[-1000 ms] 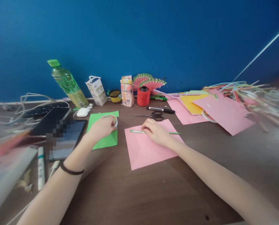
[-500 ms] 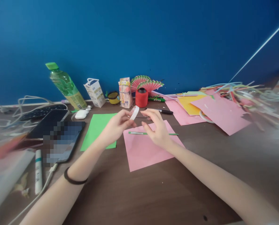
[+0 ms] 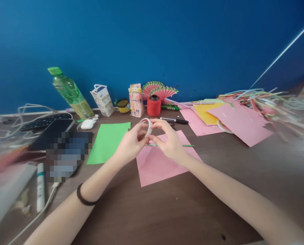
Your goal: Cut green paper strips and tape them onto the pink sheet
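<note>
Above the pink sheet [image 3: 162,166], my left hand [image 3: 131,141] has its fingers closed on a narrow white roll of tape [image 3: 149,128]. The thumb and fingertips of my right hand [image 3: 171,141] are closed at the roll's right side, so both hands have hold of it. A thin green-and-white strip [image 3: 188,146] lies across the pink sheet, partly hidden behind my fingers. Left of it, a green sheet [image 3: 107,141] rests on the table, close to my left hand. A black marker [image 3: 176,120] lies just beyond my right hand.
Along the blue wall stand a green bottle [image 3: 71,92], a white carton [image 3: 103,102], a red thread spool [image 3: 154,106] and pink paper fans [image 3: 164,92]. Phones, an earbud case [image 3: 87,124] and a white marker [image 3: 41,187] lie left. Coloured papers [image 3: 240,122] are piled right.
My left hand has moved right with the tape roll, and the roll has turned. My right hand's fingertips, apart from the roll before, have closed onto it.
</note>
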A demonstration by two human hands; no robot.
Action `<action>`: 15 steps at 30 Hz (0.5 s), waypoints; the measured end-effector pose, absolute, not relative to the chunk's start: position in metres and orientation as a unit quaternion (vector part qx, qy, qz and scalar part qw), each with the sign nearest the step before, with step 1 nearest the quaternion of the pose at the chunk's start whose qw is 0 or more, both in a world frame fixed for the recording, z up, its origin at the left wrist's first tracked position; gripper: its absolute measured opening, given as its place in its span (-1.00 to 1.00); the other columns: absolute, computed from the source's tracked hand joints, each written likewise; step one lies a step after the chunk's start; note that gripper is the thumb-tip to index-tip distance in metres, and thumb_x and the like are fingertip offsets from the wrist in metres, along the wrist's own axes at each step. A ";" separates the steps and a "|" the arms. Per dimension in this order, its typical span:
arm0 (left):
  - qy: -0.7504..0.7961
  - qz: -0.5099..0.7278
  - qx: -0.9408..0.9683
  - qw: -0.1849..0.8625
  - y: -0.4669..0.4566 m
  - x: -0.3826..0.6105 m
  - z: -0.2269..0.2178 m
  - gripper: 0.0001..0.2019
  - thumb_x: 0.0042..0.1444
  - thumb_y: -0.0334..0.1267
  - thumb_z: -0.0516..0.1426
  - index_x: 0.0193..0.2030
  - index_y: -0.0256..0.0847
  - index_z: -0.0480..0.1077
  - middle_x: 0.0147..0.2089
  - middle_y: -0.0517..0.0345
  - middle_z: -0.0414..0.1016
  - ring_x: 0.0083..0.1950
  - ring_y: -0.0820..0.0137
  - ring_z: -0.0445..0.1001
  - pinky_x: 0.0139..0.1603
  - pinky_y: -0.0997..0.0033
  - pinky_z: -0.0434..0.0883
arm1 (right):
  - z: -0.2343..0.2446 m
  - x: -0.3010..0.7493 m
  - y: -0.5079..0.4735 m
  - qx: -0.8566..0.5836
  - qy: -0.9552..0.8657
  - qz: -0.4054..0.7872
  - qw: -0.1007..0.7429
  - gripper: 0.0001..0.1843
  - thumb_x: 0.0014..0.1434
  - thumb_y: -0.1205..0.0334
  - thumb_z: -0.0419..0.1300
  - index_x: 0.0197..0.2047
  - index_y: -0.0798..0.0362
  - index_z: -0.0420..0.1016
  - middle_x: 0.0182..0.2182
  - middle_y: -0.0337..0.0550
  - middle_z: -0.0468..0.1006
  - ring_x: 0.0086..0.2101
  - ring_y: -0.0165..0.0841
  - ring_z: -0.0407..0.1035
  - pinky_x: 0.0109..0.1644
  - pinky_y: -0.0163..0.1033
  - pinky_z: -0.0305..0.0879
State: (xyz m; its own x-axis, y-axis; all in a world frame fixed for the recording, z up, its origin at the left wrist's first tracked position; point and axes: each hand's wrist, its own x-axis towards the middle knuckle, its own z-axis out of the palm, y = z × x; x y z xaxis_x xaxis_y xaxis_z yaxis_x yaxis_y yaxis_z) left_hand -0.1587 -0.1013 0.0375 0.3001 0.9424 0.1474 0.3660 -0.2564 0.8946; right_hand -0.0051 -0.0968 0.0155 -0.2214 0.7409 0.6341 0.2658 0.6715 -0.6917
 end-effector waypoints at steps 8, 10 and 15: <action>0.478 0.336 0.747 0.317 -0.104 -0.157 0.036 -0.72 0.09 -0.28 0.02 -0.02 -0.18 0.19 -0.28 0.12 0.55 -0.33 0.37 0.52 -0.27 0.35 0.41 | 0.014 -0.006 -0.098 -0.335 -0.734 0.242 0.539 -0.89 0.08 0.40 0.12 -0.35 0.00 0.29 -0.02 -0.13 0.35 0.03 -0.32 0.23 0.13 -0.10 0.13; 0.482 0.315 0.761 0.300 -0.103 -0.157 0.035 -0.71 0.12 -0.29 -0.02 0.01 -0.18 0.15 -0.25 0.10 0.54 -0.29 0.35 0.52 -0.25 0.33 0.41 | 0.012 -0.004 -0.095 -0.348 -0.721 0.265 0.537 -0.86 0.09 0.39 0.11 -0.26 -0.01 0.27 -0.04 -0.13 0.38 0.00 -0.33 0.26 0.10 -0.11 0.16; 0.561 0.180 0.798 0.132 -0.097 -0.162 0.027 -0.72 0.15 -0.31 -0.08 0.02 -0.22 0.15 -0.25 -0.01 0.53 -0.24 0.20 0.52 -0.22 0.23 0.37 | -0.004 0.003 -0.084 -0.436 -0.738 0.231 0.461 -0.88 0.10 0.36 0.09 -0.24 0.02 0.30 -0.24 -0.14 0.43 -0.16 -0.29 0.31 -0.03 -0.09 0.22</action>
State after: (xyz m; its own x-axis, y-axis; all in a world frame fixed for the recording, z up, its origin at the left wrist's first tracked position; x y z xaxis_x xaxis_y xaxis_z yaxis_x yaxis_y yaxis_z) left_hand -0.1623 -0.0975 0.0267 0.3069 0.9415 0.1390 0.8470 -0.3368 0.4113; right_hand 0.0028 -0.0837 -0.0042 -0.1955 0.8556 0.4793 0.4306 0.5140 -0.7419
